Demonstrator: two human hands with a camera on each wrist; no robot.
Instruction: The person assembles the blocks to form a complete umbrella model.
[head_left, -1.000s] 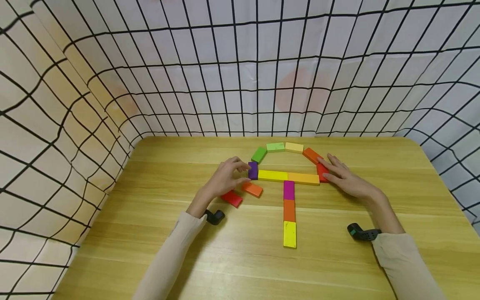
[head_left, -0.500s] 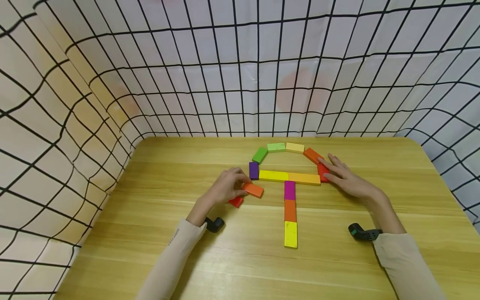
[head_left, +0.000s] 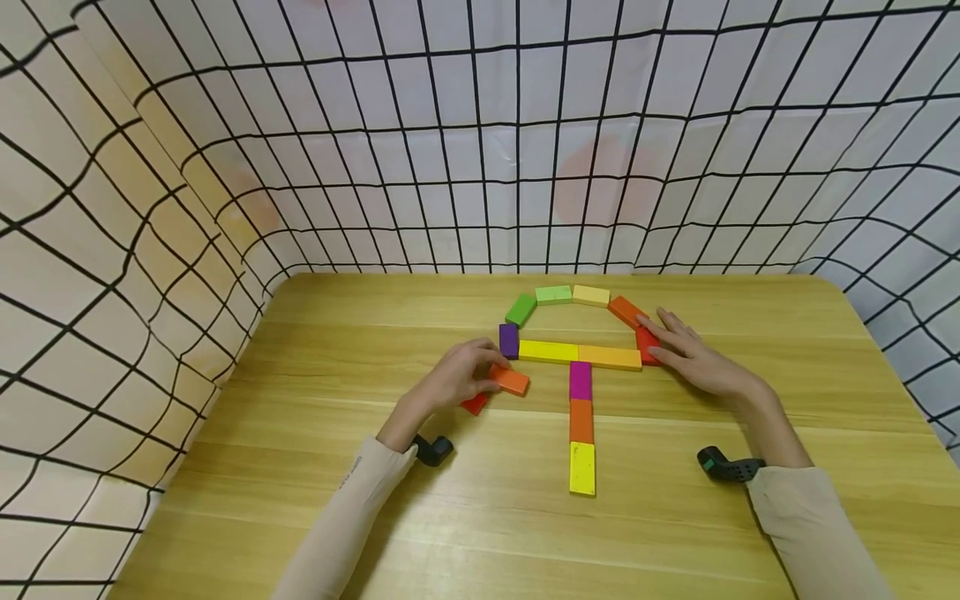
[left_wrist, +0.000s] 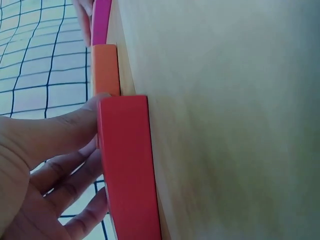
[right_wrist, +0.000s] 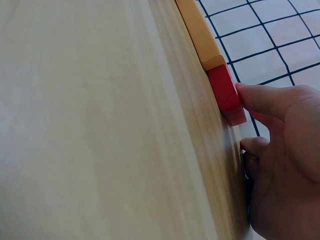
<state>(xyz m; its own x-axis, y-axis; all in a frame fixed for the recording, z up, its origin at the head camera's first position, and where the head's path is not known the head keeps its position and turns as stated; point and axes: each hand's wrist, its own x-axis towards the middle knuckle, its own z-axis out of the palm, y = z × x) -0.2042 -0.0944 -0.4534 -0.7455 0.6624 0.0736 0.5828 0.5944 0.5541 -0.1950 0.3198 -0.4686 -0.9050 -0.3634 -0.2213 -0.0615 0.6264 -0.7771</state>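
My left hand (head_left: 461,375) pinches a small orange wooden block (head_left: 514,382) by its left end, thumb on the near side and fingers on the far side. Just in front of that hand lies a red block (head_left: 475,405), partly covered by it; this block (left_wrist: 129,165) fills the front of the left wrist view. At the arch's right end, my right hand (head_left: 705,362) rests with extended fingers against another red block (head_left: 645,346) and the orange-red block (head_left: 624,311) above it. In the right wrist view the thumb touches the red block (right_wrist: 225,90).
A purple block (head_left: 508,342), green block (head_left: 521,310), light green block (head_left: 553,294) and pale yellow block (head_left: 591,296) continue the arch. Yellow (head_left: 547,352) and amber blocks (head_left: 609,358) form its base. Below runs a column with a magenta block (head_left: 581,381) on top. Gridded cloth (head_left: 450,167) surrounds the table.
My left hand has left the purple block, come down toward me and taken hold of the orange block. My right hand has stayed in place.
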